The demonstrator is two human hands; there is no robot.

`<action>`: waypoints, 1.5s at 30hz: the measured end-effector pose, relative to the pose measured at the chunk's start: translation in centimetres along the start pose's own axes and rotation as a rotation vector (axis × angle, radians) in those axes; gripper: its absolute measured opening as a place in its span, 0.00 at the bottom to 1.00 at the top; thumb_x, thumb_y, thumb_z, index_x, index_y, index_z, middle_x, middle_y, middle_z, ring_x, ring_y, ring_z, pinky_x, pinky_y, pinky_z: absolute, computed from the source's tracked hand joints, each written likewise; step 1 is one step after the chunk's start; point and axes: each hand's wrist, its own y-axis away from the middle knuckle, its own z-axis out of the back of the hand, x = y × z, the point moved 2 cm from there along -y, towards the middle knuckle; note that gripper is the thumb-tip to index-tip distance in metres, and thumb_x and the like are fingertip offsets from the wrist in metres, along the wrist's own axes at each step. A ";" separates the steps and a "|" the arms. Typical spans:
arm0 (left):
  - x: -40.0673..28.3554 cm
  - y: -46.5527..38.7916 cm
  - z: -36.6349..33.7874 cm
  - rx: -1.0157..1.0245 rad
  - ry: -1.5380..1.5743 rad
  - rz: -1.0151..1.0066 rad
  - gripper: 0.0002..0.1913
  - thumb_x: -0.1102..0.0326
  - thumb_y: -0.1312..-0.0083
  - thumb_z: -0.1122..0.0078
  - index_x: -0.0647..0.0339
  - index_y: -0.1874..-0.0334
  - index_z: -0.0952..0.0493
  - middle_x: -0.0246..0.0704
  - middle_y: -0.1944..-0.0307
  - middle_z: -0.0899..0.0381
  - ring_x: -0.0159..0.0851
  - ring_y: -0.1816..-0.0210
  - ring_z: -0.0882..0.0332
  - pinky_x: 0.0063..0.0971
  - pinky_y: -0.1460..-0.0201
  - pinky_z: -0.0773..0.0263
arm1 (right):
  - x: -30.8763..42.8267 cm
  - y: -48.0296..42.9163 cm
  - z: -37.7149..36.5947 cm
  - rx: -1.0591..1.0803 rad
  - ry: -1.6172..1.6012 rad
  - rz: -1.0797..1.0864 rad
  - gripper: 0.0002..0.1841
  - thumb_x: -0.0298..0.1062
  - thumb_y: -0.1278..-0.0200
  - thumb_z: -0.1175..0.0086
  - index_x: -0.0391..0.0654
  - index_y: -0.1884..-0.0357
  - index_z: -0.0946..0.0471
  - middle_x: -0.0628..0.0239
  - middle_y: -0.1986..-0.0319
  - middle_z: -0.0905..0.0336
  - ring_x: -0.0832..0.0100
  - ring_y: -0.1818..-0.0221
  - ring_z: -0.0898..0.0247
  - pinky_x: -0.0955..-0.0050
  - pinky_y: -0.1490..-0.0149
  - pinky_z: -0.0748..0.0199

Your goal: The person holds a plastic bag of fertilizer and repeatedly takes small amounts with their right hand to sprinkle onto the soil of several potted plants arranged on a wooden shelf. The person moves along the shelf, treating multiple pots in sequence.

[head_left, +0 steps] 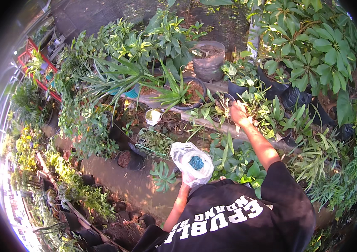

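Observation:
A white plastic bag (178, 151) stands with its mouth open in front of my body, and blue granules (196, 162) lie inside. My left hand (186, 186) holds the bag from below, its fingers mostly hidden by the plastic. My right hand (238, 112) reaches to a dark pot (224, 98) of slender-leaved plants on the wooden plank shelf (210, 123). Leaves surround the fingers, and whether they hold anything cannot be told. Left of that hand, an aloe plant (177, 91) grows in a round black pot (194, 106).
A cloudy plastic pot of soil (208, 64) stands behind the aloe. A small white container (153, 117) sits below the shelf, near a green wire basket (155, 143). Black plant bags (295, 96) line the right side. More potted plants border the dirt path (102, 176).

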 end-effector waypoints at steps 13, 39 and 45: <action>1.6 0.7 -0.6 -0.097 0.017 -0.017 0.25 0.60 0.18 0.55 0.59 0.22 0.40 0.43 0.31 0.28 0.46 0.34 0.23 0.43 0.31 0.23 | 0.2 -0.4 -1.0 0.089 0.089 -0.009 0.13 0.32 0.35 0.47 0.40 0.57 0.13 0.50 0.34 0.29 0.50 0.25 0.39 0.48 0.30 0.32; 3.1 0.4 -1.8 -0.120 0.060 -0.066 0.25 0.60 0.18 0.56 0.58 0.22 0.40 0.43 0.30 0.30 0.47 0.32 0.25 0.44 0.30 0.25 | 1.7 3.2 1.1 0.208 0.182 0.050 0.17 0.34 0.36 0.47 0.36 0.52 0.13 0.50 0.23 0.45 0.50 0.22 0.47 0.52 0.25 0.37; 3.3 0.0 -1.8 -0.119 0.070 -0.072 0.25 0.59 0.17 0.56 0.58 0.22 0.41 0.43 0.30 0.30 0.47 0.32 0.26 0.45 0.29 0.25 | 2.4 3.9 1.1 0.290 0.238 0.019 0.21 0.41 0.31 0.51 0.42 0.46 0.14 0.50 0.19 0.50 0.49 0.18 0.54 0.50 0.22 0.43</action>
